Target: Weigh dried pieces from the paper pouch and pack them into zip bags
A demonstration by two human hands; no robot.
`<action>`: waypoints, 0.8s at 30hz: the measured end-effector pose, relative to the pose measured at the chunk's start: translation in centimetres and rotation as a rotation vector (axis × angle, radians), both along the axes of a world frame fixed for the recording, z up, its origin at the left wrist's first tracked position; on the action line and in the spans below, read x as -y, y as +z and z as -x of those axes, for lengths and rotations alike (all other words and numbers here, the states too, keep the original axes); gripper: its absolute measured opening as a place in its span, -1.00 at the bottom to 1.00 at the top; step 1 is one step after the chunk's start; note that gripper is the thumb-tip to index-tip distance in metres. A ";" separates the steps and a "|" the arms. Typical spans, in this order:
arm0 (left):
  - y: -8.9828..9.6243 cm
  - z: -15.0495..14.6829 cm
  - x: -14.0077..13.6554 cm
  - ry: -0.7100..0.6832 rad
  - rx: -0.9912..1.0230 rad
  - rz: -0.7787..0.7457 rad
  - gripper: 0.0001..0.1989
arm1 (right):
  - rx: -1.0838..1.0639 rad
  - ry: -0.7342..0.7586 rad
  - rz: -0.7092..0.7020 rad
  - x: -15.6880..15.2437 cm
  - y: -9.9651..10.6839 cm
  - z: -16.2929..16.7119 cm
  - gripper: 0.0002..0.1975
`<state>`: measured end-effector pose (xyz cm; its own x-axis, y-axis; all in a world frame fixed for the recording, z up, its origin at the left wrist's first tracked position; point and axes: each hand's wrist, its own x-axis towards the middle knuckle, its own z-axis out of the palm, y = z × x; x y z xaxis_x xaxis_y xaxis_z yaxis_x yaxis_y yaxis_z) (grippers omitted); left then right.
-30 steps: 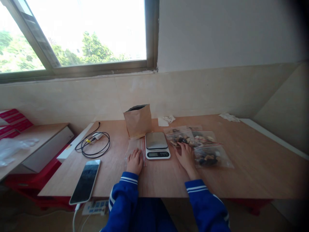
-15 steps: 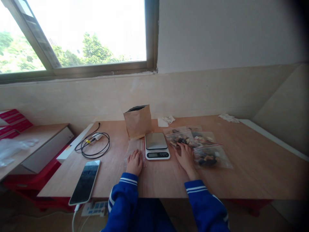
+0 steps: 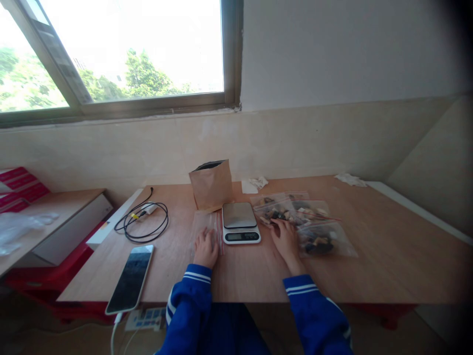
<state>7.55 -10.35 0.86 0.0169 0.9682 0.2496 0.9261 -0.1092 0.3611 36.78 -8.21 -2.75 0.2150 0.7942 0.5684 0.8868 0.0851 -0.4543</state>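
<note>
My left hand [image 3: 206, 247] rests with its fingers spread over a flat clear zip bag [image 3: 201, 222] that has a red seal line. Just right of that bag sits a white digital kitchen scale [image 3: 240, 224] with a bare metal plate. On the scale's other side, my right hand [image 3: 286, 241] lies open, fingertips at the near edge of several clear zip bags [image 3: 321, 241] holding dark and pale pieces that look like dried mushrooms. Behind the scale stands an open brown paper pouch [image 3: 210, 185].
A phone [image 3: 131, 276] with a white cable lies at the table's left front. Coiled black cable [image 3: 146, 224] lies behind it. Crumpled white paper [image 3: 258, 183] and another crumpled piece [image 3: 351, 180] are near the wall. A second table [image 3: 77, 202] stands at left.
The fingers of my left hand have bent and drawn back slightly on the flat bag. My right hand has shifted a little, its fingers curling more.
</note>
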 end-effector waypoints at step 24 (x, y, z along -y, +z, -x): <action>0.0 0.8 0.1 -0.322 0.465 -0.402 -0.63 | -0.862 0.234 -0.352 3.4 11.1 7.3 -0.72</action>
